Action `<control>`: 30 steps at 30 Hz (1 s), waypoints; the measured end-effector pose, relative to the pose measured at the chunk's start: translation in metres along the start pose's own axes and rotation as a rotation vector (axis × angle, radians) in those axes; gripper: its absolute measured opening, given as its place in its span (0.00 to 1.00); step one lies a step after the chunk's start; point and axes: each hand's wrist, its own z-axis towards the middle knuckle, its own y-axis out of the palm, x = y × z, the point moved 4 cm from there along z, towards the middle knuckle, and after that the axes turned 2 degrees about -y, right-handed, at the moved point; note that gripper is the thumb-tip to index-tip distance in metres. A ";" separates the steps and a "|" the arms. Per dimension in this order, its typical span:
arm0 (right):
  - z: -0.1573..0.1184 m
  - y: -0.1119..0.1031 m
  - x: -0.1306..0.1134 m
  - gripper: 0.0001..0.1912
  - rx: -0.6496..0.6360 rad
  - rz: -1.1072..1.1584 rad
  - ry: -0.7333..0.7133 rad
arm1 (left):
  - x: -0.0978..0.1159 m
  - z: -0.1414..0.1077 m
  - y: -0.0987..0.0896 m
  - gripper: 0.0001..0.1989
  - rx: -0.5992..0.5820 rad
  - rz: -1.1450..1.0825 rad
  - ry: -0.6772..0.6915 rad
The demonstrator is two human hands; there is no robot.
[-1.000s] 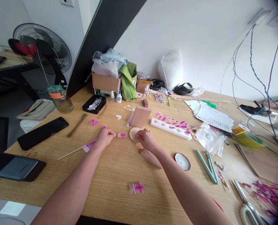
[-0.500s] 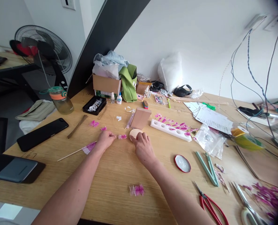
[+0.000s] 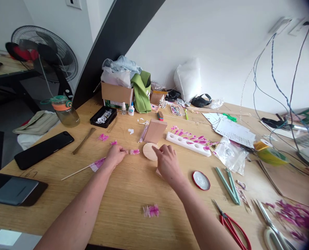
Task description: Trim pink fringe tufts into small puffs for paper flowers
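Note:
My left hand (image 3: 116, 155) is closed in a pinch at the left end of a small pink-and-white fringed piece (image 3: 134, 151) lying low over the table. To its right lies a round pale wooden disc (image 3: 150, 152). My right hand (image 3: 168, 160) is beside the disc's right edge, its fingers curled and the forefinger bent toward the disc. A tan flat edge shows under that hand; what it belongs to is mostly hidden. Left of my left hand rests a thin wooden stick (image 3: 76, 172) with a pink-and-white fringed strip (image 3: 97, 164). Another fringed piece (image 3: 151, 210) lies nearer me.
A wooden block (image 3: 155, 131) stands behind the disc. A white foam strip (image 3: 188, 143) holds pink petals. To the right are a red-rimmed lid (image 3: 201, 180), green tweezers (image 3: 228, 185), red-handled pliers (image 3: 231, 222) and scissors (image 3: 270, 225). Phones (image 3: 43, 149) lie left.
My right hand has shifted slightly right, off the wooden disc, so more of the disc shows. A tan edge now appears beneath that hand. My left hand keeps its pinch.

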 end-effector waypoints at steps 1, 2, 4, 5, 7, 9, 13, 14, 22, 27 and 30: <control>-0.010 -0.006 0.009 0.21 0.028 0.041 0.032 | 0.001 -0.001 0.000 0.08 -0.005 -0.001 -0.006; -0.022 -0.009 0.018 0.19 0.037 0.083 0.058 | 0.001 -0.001 0.000 0.08 -0.011 -0.003 -0.013; -0.048 -0.011 0.032 0.17 -0.004 0.154 0.098 | 0.001 -0.002 0.001 0.09 -0.025 -0.007 -0.026; -0.061 -0.009 0.036 0.17 -0.043 0.184 0.115 | 0.001 -0.002 0.001 0.09 -0.029 -0.008 -0.032; -0.082 -0.001 0.038 0.20 -0.120 0.243 0.152 | 0.001 -0.002 0.001 0.09 -0.034 -0.009 -0.041; -0.095 0.007 0.035 0.21 -0.150 0.301 0.193 | 0.000 -0.002 0.001 0.08 -0.031 -0.006 -0.043; -0.098 0.013 0.032 0.18 -0.104 0.596 0.320 | 0.000 -0.001 0.000 0.07 -0.022 0.000 -0.032; -0.097 0.013 0.032 0.17 -0.110 0.775 0.361 | 0.000 -0.001 0.000 0.07 -0.021 0.001 -0.028; -0.069 0.013 0.025 0.25 -0.052 1.309 0.519 | -0.003 0.001 0.003 0.09 -0.023 0.003 0.023; -0.030 0.018 0.001 0.25 0.067 0.475 0.220 | -0.007 0.005 0.004 0.08 -0.001 0.015 0.048; -0.019 0.025 -0.011 0.25 0.015 0.264 0.149 | -0.009 0.007 0.005 0.10 -0.009 0.021 0.058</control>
